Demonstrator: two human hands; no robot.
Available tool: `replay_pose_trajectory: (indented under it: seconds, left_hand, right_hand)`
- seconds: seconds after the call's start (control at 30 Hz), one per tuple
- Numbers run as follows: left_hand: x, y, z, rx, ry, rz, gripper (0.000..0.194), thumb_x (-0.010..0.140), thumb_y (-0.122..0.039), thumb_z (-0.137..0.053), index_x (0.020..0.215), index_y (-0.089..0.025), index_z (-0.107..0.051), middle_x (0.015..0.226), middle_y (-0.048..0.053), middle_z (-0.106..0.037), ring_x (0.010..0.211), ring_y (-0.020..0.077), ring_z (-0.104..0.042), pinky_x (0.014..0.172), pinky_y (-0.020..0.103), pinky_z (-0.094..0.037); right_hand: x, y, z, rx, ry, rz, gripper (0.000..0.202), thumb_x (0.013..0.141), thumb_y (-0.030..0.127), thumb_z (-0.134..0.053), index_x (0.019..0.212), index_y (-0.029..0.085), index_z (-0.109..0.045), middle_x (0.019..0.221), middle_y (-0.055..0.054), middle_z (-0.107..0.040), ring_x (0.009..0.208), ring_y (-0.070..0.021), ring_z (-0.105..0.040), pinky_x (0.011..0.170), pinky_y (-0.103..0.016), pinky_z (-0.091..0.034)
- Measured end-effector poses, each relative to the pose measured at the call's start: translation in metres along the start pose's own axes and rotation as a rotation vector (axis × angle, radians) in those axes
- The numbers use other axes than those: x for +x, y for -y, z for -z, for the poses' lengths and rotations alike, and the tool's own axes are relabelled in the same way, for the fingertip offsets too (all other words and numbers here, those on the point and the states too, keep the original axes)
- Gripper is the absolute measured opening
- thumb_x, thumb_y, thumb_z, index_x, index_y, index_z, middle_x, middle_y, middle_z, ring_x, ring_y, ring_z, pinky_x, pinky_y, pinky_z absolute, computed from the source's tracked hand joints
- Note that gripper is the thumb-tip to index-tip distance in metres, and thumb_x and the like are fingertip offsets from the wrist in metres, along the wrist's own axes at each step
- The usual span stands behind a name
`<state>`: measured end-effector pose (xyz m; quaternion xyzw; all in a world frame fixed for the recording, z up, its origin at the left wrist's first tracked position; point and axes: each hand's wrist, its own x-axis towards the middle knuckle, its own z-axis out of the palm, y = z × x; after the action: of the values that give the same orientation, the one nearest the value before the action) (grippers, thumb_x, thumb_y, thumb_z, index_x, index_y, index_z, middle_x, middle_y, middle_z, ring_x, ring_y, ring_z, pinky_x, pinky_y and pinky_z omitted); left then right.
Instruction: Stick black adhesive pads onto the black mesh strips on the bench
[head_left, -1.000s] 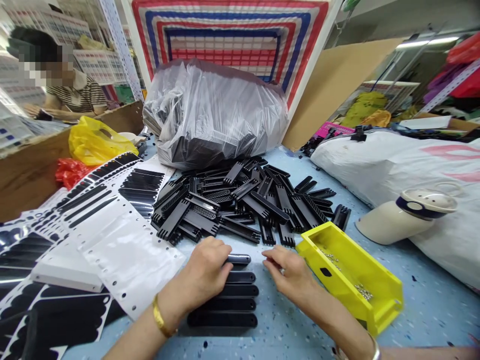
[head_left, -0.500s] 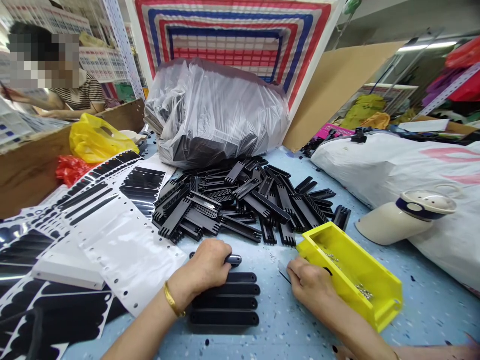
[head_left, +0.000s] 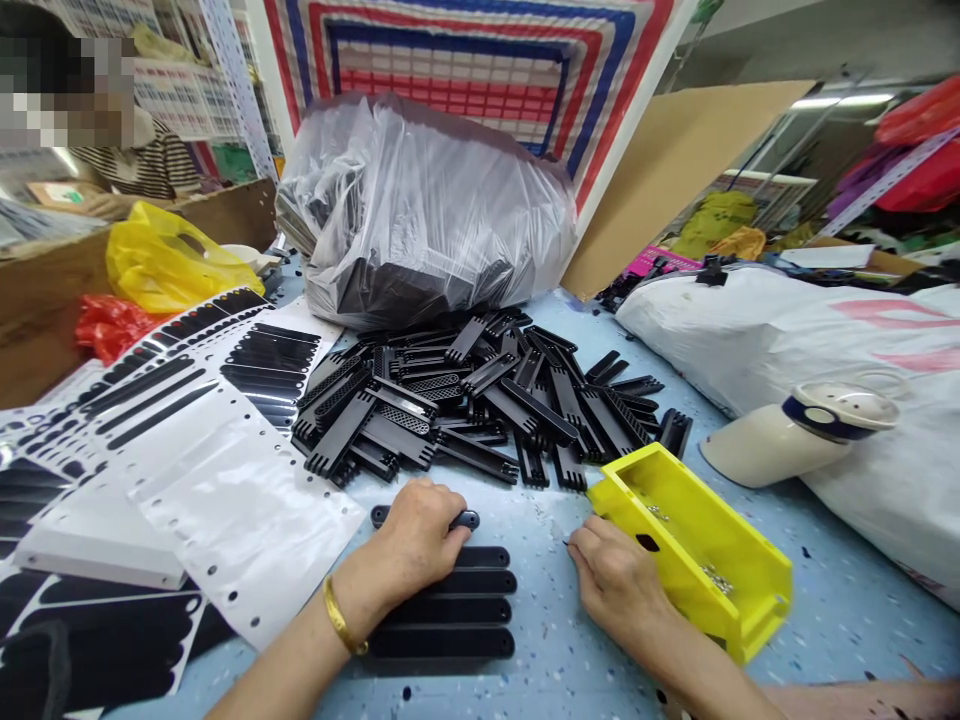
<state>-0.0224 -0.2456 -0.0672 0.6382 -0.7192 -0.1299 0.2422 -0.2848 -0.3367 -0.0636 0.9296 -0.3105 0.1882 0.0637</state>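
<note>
My left hand (head_left: pixel 412 540) is closed over a narrow black plastic bar (head_left: pixel 466 519) with rounded ends, which lies at the far end of a row. Several similar black bars (head_left: pixel 480 609) lie side by side just below it, partly under my wrist. On the right, my right hand (head_left: pixel 619 575) is closed in a pinch beside a yellow bin (head_left: pixel 761 610). A tiny dark tip shows at its fingertips; what it belongs to is hidden. Small shiny metal pieces (head_left: pixel 718 578) lie inside the bin.
A heap of black plastic bars (head_left: pixel 487 400) spreads behind my hands, before a plastic-wrapped bundle (head_left: pixel 435 210). Sheets of black stickers (head_left: pixel 274 360) cover the left side. A cream bottle (head_left: pixel 780 445) lies tilted against a white sack (head_left: pixel 750 320). Someone in a striped top (head_left: pixel 169 160) sits at far left.
The whole view has shifted slightly. My left hand stays on the far bar. A thin dark strip seen earlier at my right fingertips now shows only as a small tip.
</note>
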Motion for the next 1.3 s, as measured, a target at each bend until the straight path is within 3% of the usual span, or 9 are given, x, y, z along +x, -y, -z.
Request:
replay_pose_trajectory:
  seconds: [0.13, 0.23, 0.4, 0.57, 0.83, 1.1, 1.3]
  left_hand:
    - [-0.001, -0.001, 0.002, 0.009, 0.0, -0.009, 0.013, 0.083, -0.027, -0.063, 0.074, -0.017, -0.066, 0.078, 0.007, -0.07, 0.077, 0.0211, -0.061, 0.069, 0.031, -0.041]
    - [-0.002, -0.003, 0.001, 0.025, -0.006, 0.005, 0.013, 0.083, -0.026, -0.064, 0.074, -0.016, -0.066, 0.078, 0.007, -0.07, 0.078, 0.0215, -0.061, 0.07, 0.031, -0.041]
    - [-0.006, -0.003, -0.003, 0.05, -0.064, 0.004, 0.011, 0.084, -0.024, -0.063, 0.075, -0.016, -0.065, 0.078, 0.007, -0.069, 0.077, 0.0223, -0.061, 0.072, 0.033, -0.042]
    - [-0.008, -0.003, -0.003, 0.058, -0.082, 0.003, 0.01, 0.085, -0.023, -0.063, 0.078, -0.017, -0.065, 0.079, 0.006, -0.069, 0.078, 0.0226, -0.061, 0.074, 0.034, -0.042]
    - [-0.006, 0.002, -0.004, 0.042, -0.042, -0.021, 0.011, 0.083, -0.026, -0.067, 0.075, -0.018, -0.066, 0.078, 0.005, -0.07, 0.077, 0.0214, -0.061, 0.073, 0.032, -0.04]
    - [-0.005, -0.005, 0.007, 0.026, 0.01, 0.019, 0.01, 0.083, -0.023, -0.066, 0.076, -0.016, -0.066, 0.078, 0.006, -0.07, 0.078, 0.0216, -0.061, 0.072, 0.033, -0.04]
    - [-0.005, -0.003, 0.004, 0.025, -0.006, 0.013, 0.011, 0.083, -0.024, -0.065, 0.076, -0.016, -0.066, 0.079, 0.006, -0.07, 0.079, 0.0221, -0.061, 0.073, 0.033, -0.04]
  right_hand:
    - [0.017, 0.018, 0.009, 0.238, 0.001, -0.106, 0.025, 0.094, 0.024, -0.039, 0.074, 0.022, -0.054, 0.063, -0.003, -0.058, 0.053, -0.0177, -0.057, 0.052, -0.03, -0.045]
    - [0.033, 0.038, 0.013, 0.407, 0.009, -0.09, 0.016, 0.09, 0.023, -0.048, 0.089, 0.021, -0.063, 0.068, -0.002, -0.064, 0.056, -0.0165, -0.061, 0.055, -0.027, -0.049]
    - [0.056, 0.062, 0.008, 0.558, 0.037, -0.024, 0.021, 0.089, 0.021, -0.053, 0.077, 0.022, -0.071, 0.066, -0.002, -0.065, 0.06, -0.0157, -0.062, 0.059, -0.024, -0.051]
    - [0.061, 0.069, 0.003, 0.51, 0.059, -0.036, 0.027, 0.091, 0.02, -0.048, 0.092, 0.021, -0.075, 0.069, -0.004, -0.064, 0.061, -0.0161, -0.061, 0.06, -0.026, -0.05]
    - [0.063, 0.068, 0.0, 0.474, 0.1, 0.002, 0.023, 0.084, 0.014, -0.05, 0.07, 0.019, -0.068, 0.065, -0.003, -0.062, 0.059, -0.0149, -0.058, 0.056, -0.024, -0.044]
    - [0.053, 0.076, -0.011, 0.429, 0.084, 0.002, 0.026, 0.089, 0.018, -0.045, 0.072, 0.018, -0.065, 0.064, -0.002, -0.063, 0.058, -0.0151, -0.059, 0.057, -0.027, -0.038]
    - [0.054, 0.078, -0.015, 0.391, 0.072, -0.007, 0.026, 0.089, 0.019, -0.045, 0.069, 0.017, -0.062, 0.059, -0.003, -0.061, 0.052, -0.0146, -0.056, 0.054, -0.027, -0.034]
